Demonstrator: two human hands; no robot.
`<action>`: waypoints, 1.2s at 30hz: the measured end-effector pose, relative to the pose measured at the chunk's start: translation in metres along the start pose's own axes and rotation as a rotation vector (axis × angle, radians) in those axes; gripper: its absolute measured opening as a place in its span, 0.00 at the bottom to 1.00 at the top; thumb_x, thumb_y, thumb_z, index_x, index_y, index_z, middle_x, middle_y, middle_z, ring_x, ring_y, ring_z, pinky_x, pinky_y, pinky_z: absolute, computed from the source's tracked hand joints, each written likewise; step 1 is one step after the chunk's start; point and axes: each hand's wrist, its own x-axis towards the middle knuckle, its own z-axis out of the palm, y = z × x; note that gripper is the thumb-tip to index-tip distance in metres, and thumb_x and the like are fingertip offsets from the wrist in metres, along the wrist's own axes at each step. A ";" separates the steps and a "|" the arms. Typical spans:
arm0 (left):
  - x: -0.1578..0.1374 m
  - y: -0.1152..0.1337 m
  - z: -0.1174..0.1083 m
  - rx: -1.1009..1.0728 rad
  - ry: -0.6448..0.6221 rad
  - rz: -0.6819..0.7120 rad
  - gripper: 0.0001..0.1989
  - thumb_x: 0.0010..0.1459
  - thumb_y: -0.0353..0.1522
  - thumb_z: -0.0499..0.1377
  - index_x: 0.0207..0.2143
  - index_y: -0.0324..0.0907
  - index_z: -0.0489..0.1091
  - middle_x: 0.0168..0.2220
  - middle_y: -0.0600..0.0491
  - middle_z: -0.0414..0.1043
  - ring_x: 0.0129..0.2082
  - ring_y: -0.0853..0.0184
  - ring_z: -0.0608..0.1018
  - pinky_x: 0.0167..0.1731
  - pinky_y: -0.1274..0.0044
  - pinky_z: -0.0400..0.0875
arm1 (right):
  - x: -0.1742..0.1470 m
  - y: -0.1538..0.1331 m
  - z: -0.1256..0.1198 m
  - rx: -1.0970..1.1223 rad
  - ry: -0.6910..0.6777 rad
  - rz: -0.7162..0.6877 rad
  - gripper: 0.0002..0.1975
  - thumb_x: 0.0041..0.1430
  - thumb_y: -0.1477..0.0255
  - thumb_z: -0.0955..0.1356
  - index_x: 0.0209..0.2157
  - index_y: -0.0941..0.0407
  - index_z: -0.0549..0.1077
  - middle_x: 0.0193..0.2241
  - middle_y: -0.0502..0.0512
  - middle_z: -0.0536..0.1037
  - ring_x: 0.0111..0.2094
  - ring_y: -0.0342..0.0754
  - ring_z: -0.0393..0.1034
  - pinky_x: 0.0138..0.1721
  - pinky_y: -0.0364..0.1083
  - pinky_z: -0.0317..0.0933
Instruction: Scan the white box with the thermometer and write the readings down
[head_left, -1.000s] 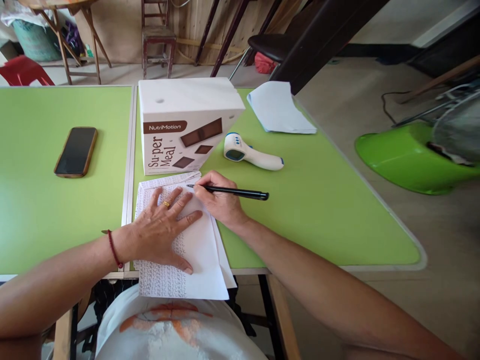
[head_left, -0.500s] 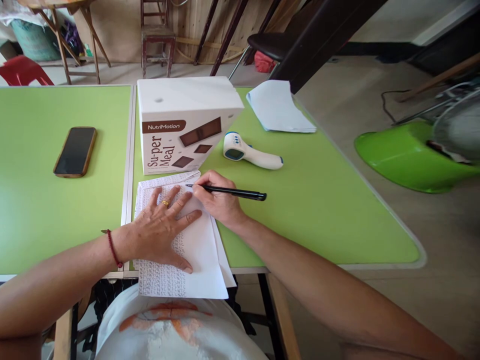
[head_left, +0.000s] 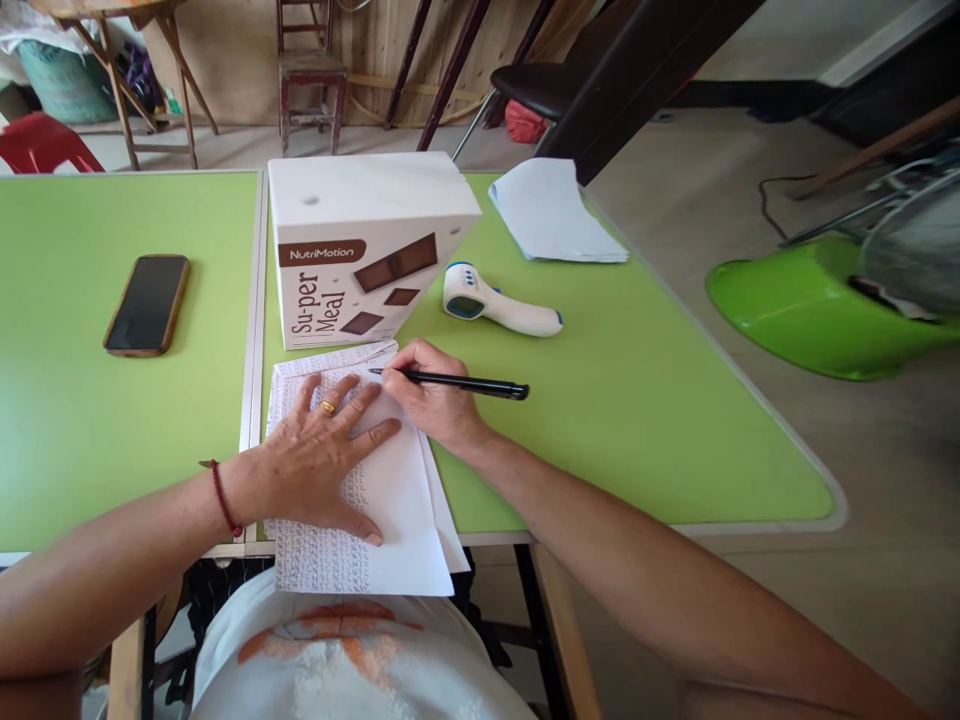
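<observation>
Green worktop (head_left: 615, 400) in two panels, split by a metal seam (head_left: 256, 260). Left to right: red plastic seat (head_left: 52, 145) on the floor beyond the far edge; phone (head_left: 146, 305), dark screen up, on the left panel. Across the seam, left hand (head_left: 319, 462) flat on handwritten sheets (head_left: 409, 540), fingers spread wide, red bracelet (head_left: 219, 497) at the wrist, gold ring (head_left: 328, 408) on one finger. Handwritten sheets at the near edge, partly overhanging it, small script down the left, bare paper to the right. Just beyond, standing white box (head_left: 375, 190) lettered "Su-per Meal", closing off the space behind. Right hand (head_left: 439, 408) at the sheets' upper right, fingers narrowed around a black pen (head_left: 480, 384), tip at the paper. Farther right, white-and-blue thermometer (head_left: 502, 308) lying near the box, apart from the pen; folded white paper (head_left: 555, 215) at the far edge; green plastic object (head_left: 795, 310) past the slanting edge. Counts: one red plastic seat, one phone, two hands, one box, one pen, one thermometer; number of handwritten sheets impossible to tell.
</observation>
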 end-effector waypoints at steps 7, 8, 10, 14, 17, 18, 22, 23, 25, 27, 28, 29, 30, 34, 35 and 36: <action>0.000 -0.001 0.001 0.006 0.016 0.009 0.57 0.47 0.67 0.58 0.69 0.43 0.55 0.72 0.33 0.47 0.70 0.35 0.51 0.65 0.41 0.43 | 0.000 0.001 -0.001 0.007 0.010 -0.002 0.06 0.52 0.72 0.66 0.24 0.52 0.66 0.18 0.46 0.71 0.21 0.44 0.63 0.25 0.44 0.62; 0.000 0.000 0.001 0.005 0.015 0.008 0.57 0.47 0.67 0.58 0.69 0.43 0.56 0.71 0.34 0.47 0.70 0.35 0.51 0.65 0.41 0.43 | 0.000 0.001 -0.001 0.006 0.019 -0.005 0.06 0.53 0.72 0.66 0.24 0.52 0.66 0.18 0.46 0.72 0.21 0.45 0.64 0.26 0.44 0.62; 0.000 0.000 0.000 0.008 0.018 0.004 0.57 0.46 0.67 0.58 0.69 0.43 0.56 0.71 0.34 0.48 0.70 0.35 0.51 0.65 0.41 0.43 | 0.000 0.001 -0.001 0.009 0.031 -0.021 0.06 0.53 0.72 0.66 0.24 0.52 0.66 0.19 0.46 0.72 0.21 0.45 0.65 0.26 0.44 0.63; 0.000 0.001 -0.001 0.022 0.021 0.002 0.57 0.45 0.67 0.60 0.69 0.43 0.56 0.71 0.34 0.48 0.70 0.35 0.51 0.65 0.41 0.43 | 0.000 0.002 -0.001 0.002 0.035 -0.031 0.06 0.52 0.73 0.66 0.24 0.52 0.65 0.19 0.46 0.72 0.21 0.45 0.65 0.26 0.44 0.63; 0.000 0.001 -0.001 0.013 0.015 0.002 0.57 0.46 0.67 0.59 0.69 0.43 0.56 0.71 0.34 0.47 0.70 0.34 0.51 0.65 0.41 0.43 | 0.000 0.002 -0.001 -0.007 0.020 -0.007 0.06 0.53 0.74 0.67 0.24 0.52 0.65 0.19 0.46 0.72 0.22 0.45 0.65 0.27 0.44 0.63; 0.000 0.001 -0.001 0.009 0.014 0.002 0.57 0.46 0.67 0.59 0.69 0.43 0.56 0.71 0.33 0.47 0.70 0.34 0.51 0.65 0.41 0.43 | 0.000 0.002 -0.001 -0.003 0.015 -0.007 0.06 0.52 0.74 0.67 0.24 0.52 0.65 0.19 0.45 0.72 0.21 0.45 0.65 0.26 0.44 0.63; 0.000 0.001 -0.001 0.004 0.021 0.004 0.57 0.45 0.66 0.61 0.69 0.42 0.56 0.71 0.33 0.47 0.70 0.34 0.51 0.65 0.41 0.43 | 0.000 0.002 -0.002 0.021 0.004 -0.013 0.06 0.52 0.73 0.66 0.24 0.52 0.65 0.18 0.45 0.71 0.20 0.44 0.63 0.25 0.44 0.62; 0.000 0.001 -0.001 0.002 0.023 0.004 0.57 0.46 0.66 0.61 0.69 0.42 0.56 0.71 0.33 0.47 0.70 0.34 0.51 0.65 0.41 0.42 | 0.000 0.002 -0.002 0.018 0.001 -0.005 0.06 0.51 0.73 0.66 0.24 0.52 0.65 0.18 0.45 0.71 0.20 0.44 0.63 0.25 0.44 0.62; 0.000 0.001 0.000 -0.004 0.023 0.001 0.57 0.46 0.66 0.60 0.69 0.43 0.56 0.72 0.34 0.47 0.70 0.34 0.51 0.65 0.41 0.42 | 0.000 0.002 -0.002 0.005 0.001 0.013 0.06 0.51 0.74 0.66 0.24 0.52 0.65 0.18 0.45 0.71 0.21 0.44 0.63 0.25 0.44 0.62; 0.000 0.000 0.000 -0.011 0.018 -0.004 0.57 0.45 0.66 0.61 0.69 0.43 0.56 0.72 0.35 0.47 0.70 0.34 0.51 0.65 0.41 0.41 | 0.000 0.001 -0.002 -0.003 0.005 0.016 0.06 0.52 0.74 0.66 0.24 0.51 0.65 0.18 0.45 0.71 0.21 0.45 0.64 0.25 0.44 0.62; 0.000 0.000 0.001 -0.011 0.017 -0.006 0.57 0.45 0.66 0.61 0.69 0.43 0.56 0.72 0.35 0.47 0.70 0.33 0.51 0.65 0.41 0.41 | 0.000 0.001 -0.002 -0.004 0.009 0.015 0.06 0.52 0.74 0.66 0.24 0.51 0.65 0.18 0.45 0.71 0.21 0.45 0.64 0.25 0.44 0.62; 0.001 0.000 0.001 -0.010 0.018 -0.006 0.57 0.45 0.66 0.61 0.69 0.43 0.56 0.72 0.35 0.47 0.70 0.34 0.51 0.65 0.41 0.41 | 0.000 0.001 -0.002 -0.005 0.014 0.013 0.06 0.52 0.73 0.66 0.24 0.51 0.65 0.18 0.45 0.71 0.21 0.45 0.63 0.25 0.44 0.62; 0.001 0.000 0.000 -0.008 0.018 -0.004 0.57 0.45 0.66 0.60 0.69 0.43 0.56 0.72 0.35 0.47 0.70 0.34 0.51 0.65 0.41 0.41 | 0.000 0.001 -0.001 -0.007 0.019 0.011 0.06 0.52 0.73 0.66 0.23 0.51 0.65 0.18 0.45 0.71 0.21 0.45 0.63 0.25 0.44 0.62; 0.001 0.000 0.000 -0.002 0.013 0.000 0.55 0.47 0.66 0.58 0.69 0.43 0.56 0.71 0.35 0.48 0.70 0.35 0.51 0.65 0.41 0.43 | 0.000 0.000 -0.001 -0.008 0.038 -0.009 0.06 0.51 0.72 0.65 0.23 0.51 0.64 0.18 0.46 0.71 0.21 0.45 0.63 0.25 0.44 0.62; 0.001 0.000 0.000 -0.003 0.012 0.000 0.55 0.47 0.66 0.58 0.69 0.44 0.56 0.72 0.35 0.47 0.70 0.34 0.51 0.65 0.41 0.43 | 0.000 0.001 -0.001 -0.009 0.034 -0.011 0.06 0.51 0.72 0.65 0.23 0.51 0.64 0.18 0.46 0.70 0.21 0.45 0.63 0.25 0.44 0.62; 0.001 0.000 0.000 -0.006 0.012 -0.001 0.56 0.47 0.66 0.59 0.69 0.44 0.56 0.72 0.36 0.47 0.70 0.34 0.51 0.65 0.41 0.43 | 0.000 0.001 -0.002 -0.011 0.028 -0.010 0.06 0.51 0.72 0.65 0.23 0.51 0.64 0.18 0.46 0.70 0.21 0.45 0.63 0.25 0.44 0.62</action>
